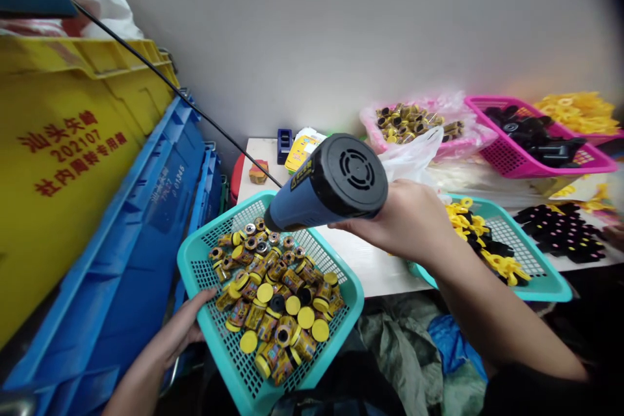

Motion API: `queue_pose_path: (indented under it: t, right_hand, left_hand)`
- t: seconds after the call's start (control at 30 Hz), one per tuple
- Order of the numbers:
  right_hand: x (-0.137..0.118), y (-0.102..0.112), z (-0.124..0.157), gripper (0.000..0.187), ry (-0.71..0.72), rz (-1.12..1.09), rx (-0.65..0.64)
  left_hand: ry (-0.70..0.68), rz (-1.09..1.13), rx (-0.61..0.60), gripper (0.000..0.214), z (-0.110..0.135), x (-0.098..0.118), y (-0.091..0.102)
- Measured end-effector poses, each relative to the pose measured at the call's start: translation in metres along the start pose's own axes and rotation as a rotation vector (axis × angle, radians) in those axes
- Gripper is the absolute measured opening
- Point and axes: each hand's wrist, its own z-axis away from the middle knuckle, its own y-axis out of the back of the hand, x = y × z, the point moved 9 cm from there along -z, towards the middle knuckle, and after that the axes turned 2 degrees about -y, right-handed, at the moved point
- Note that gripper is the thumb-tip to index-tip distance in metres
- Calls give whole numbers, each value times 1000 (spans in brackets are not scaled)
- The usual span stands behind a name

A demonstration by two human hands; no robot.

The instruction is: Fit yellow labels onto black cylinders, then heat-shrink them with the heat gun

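Observation:
My right hand point(407, 218) is closed round the handle of a blue heat gun point(324, 185), whose nozzle points down and left over a teal basket point(195, 270). The basket is tilted and holds several small yellow-capped, shrink-wrapped bottles point(277, 302). My left hand point(182, 328) grips the basket's near left rim, fingers curled over the edge. The heat gun's black cord point(166, 81) runs up to the left.
Stacked blue crates point(131, 253) and a yellow crate point(58, 162) stand at the left. On the white table point(375, 266) are a second teal basket point(546, 279) with yellow and black parts, pink baskets point(511, 159), a plastic bag of bottles point(414, 123) and black parts point(560, 234).

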Motion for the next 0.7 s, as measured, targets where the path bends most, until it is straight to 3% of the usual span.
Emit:
queue_pose_path:
  t: [0.13,0.23,0.33,0.4,0.47,0.53,0.63,0.7]
  right_hand:
    - [-3,-1,-1,41,38,-50,-5]
    - [10,3,2,45,-29,-63,25]
    - [27,6,9,45,-94,-42,49]
    - [37,8,14,45,-106,-13,54]
    - [48,7,20,50,-124,26,47]
    - [61,6,26,60,-165,75,46]
    - [79,2,32,71,-221,139,47]
    - [86,-3,33,74,-229,157,23]
  left_hand:
    - [-38,74,84,26,3,7,-4]
    - [-85,159,81,29,7,-1,-22]
    - [30,111,-173,36,21,-37,-66]
    - [142,-145,-447,56,43,-63,-95]
    - [59,-445,-669,62,68,-65,-116]
    - [-172,-620,-761,54,88,-36,-136]
    - [-539,-725,-623,44,96,34,-172]
    - [-840,-958,-479,40,90,76,-206]
